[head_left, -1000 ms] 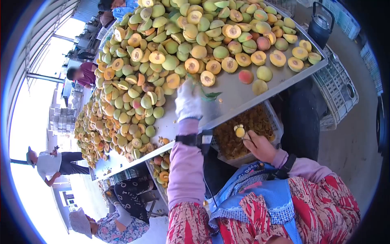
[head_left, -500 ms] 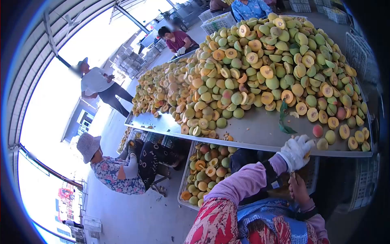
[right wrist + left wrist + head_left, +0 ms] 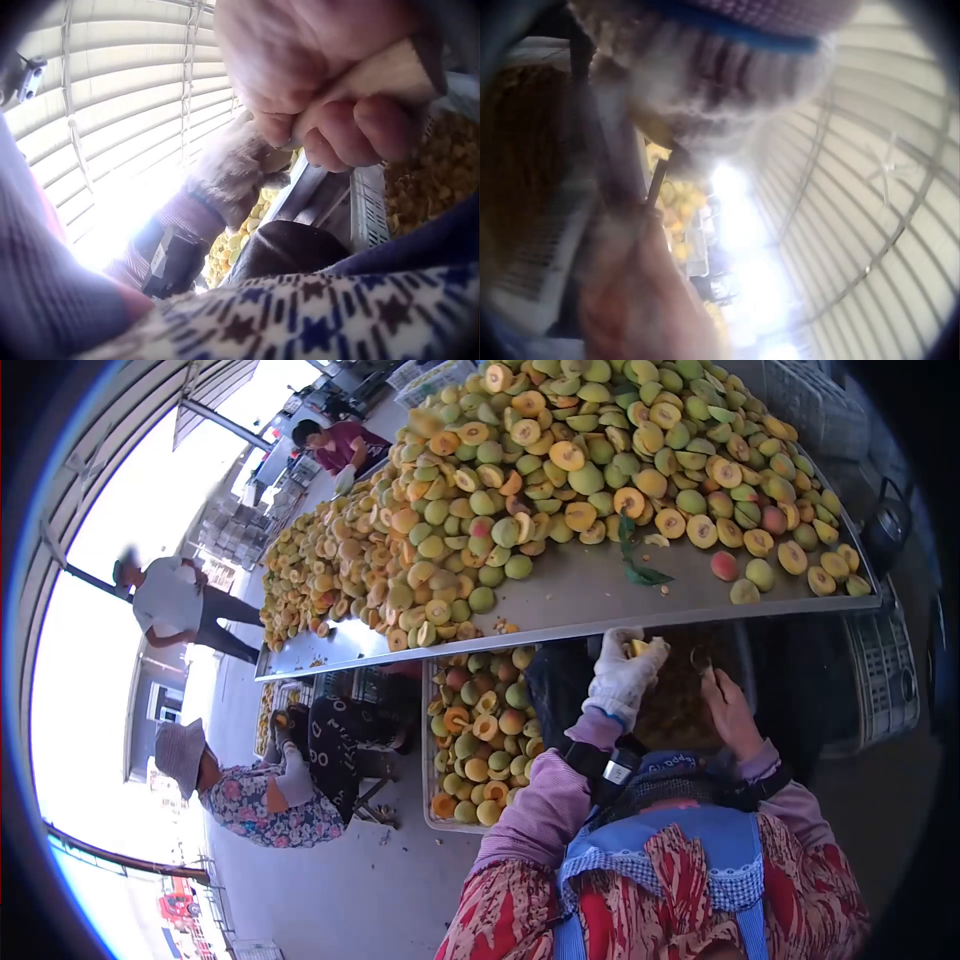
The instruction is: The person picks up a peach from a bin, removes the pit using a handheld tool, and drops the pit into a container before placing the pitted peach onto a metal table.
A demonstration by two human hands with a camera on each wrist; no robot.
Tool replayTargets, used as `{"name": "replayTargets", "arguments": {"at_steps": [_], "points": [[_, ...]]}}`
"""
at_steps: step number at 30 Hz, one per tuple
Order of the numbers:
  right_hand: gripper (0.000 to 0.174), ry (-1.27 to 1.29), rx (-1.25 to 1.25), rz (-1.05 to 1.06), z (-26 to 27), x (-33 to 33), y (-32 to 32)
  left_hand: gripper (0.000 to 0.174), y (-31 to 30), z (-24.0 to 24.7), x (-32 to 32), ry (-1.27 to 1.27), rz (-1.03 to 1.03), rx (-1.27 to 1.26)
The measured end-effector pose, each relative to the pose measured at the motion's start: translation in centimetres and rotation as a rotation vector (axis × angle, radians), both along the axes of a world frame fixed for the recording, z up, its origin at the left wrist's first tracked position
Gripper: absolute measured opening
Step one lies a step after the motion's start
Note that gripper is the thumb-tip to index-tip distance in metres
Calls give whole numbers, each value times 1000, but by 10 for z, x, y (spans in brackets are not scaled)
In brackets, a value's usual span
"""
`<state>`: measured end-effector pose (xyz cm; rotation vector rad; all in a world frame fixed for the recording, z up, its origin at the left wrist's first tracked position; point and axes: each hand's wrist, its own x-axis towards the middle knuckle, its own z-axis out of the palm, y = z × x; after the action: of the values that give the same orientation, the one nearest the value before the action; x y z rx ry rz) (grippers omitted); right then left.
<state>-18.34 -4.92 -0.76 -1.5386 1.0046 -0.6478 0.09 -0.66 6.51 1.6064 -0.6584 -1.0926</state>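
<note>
The gloved left hand (image 3: 625,675) holds a yellow fruit piece (image 3: 636,648) just off the table's front edge. To its right the bare right hand (image 3: 733,712) grips a tool with a metal end (image 3: 702,658), a small gap from the glove. Seen from the right wrist, the fingers of the right hand (image 3: 330,97) curl round a wooden handle (image 3: 386,75), with the gloved hand (image 3: 236,169) beyond. In the left wrist view, the glove (image 3: 705,82) partly hides the fruit piece (image 3: 651,126); the tool's metal part (image 3: 658,182) points up at it.
Halved fruits (image 3: 560,470) are heaped on the metal table (image 3: 570,585), with leaves (image 3: 645,574) near its front. A crate of scraps (image 3: 435,169) lies below the hands, a crate of fruit (image 3: 485,740) to the left. A seated person (image 3: 265,780) and others are farther left.
The left hand has come back from over the table to its front edge, now with a fruit piece. The yellow piece earlier on the tool's end is gone. The head view has shifted.
</note>
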Motion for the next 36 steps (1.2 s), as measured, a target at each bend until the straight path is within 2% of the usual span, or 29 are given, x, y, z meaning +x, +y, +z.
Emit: {"name": "replayTargets", "arguments": {"at_steps": [1, 2, 3, 4, 5, 6, 8, 9, 11, 12, 13, 14, 16, 18, 19, 20, 21, 22, 23, 24, 27, 32, 36], "points": [[27, -86, 383, -79, 27, 2, 2, 40, -1, -13, -6, 219, 168, -154], [26, -163, 329, 10, 23, 1, 1, 39, 2, -15, -9, 270, 219, -160], [29, -131, 269, 64, 36, 6, 3, 37, 4, -17, -16, 441, 272, -183], [33, -107, -56, 124, 29, 13, 3, 34, 9, -17, -19, 222, 200, -151], [35, -95, -257, 115, 23, 20, 5, 34, 10, -18, -24, 379, 207, -168], [36, -72, -200, 118, 25, 26, 8, 33, 11, -20, -28, 528, 226, -179], [29, -161, -340, 43, 2, 33, 6, 33, 14, -14, -32, 557, 272, -146], [29, -150, -333, 31, 8, 30, 2, 32, 15, -28, -23, 712, 231, -203], [26, -295, 204, 127, 27, 24, -2, 30, 16, -22, -29, 573, 179, -215], [26, -291, 212, 119, 30, 27, -1, 29, 17, -25, -30, 494, 176, -202], [26, -281, 342, 154, 31, 30, 0, 29, 17, -30, -28, 497, 174, -192], [27, -272, 472, 189, 32, 31, 1, 30, 18, -38, -24, 592, 138, -203], [29, -208, 527, 183, 23, 30, 2, 30, 16, -54, -20, 689, 101, -205], [30, -182, -237, 2, 7, 34, 11, 30, 9, -66, -22, 809, 327, -242], [30, -180, -231, 2, 6, 33, 16, 31, 8, -69, -22, 873, 337, -300], [31, -157, -214, 89, 7, 32, 21, 31, 8, -71, -22, 874, 336, -294], [32, -133, -198, 173, 10, 30, 23, 33, 6, -72, -22, 835, 266, -355], [32, -129, -195, 167, 12, 30, 22, 35, 5, -73, -24, 796, 198, -415], [33, -63, -109, 193, 14, 31, 21, 44, 4, -75, -25, 768, 225, -412], [34, 1, -22, 220, 14, 32, 21, 44, 3, -70, -26, 770, 223, -407], [34, -37, -120, 197, 10, 37, 25, 54, 2, -59, -27, 783, 274, -364], [35, -21, -72, 197, 8, 44, 23, 51, -1, -77, -24, 818, 340, -404], [37, -56, -60, 256, 1, 48, 20, 47, -4, -62, -29, 853, 391, -419]]}}
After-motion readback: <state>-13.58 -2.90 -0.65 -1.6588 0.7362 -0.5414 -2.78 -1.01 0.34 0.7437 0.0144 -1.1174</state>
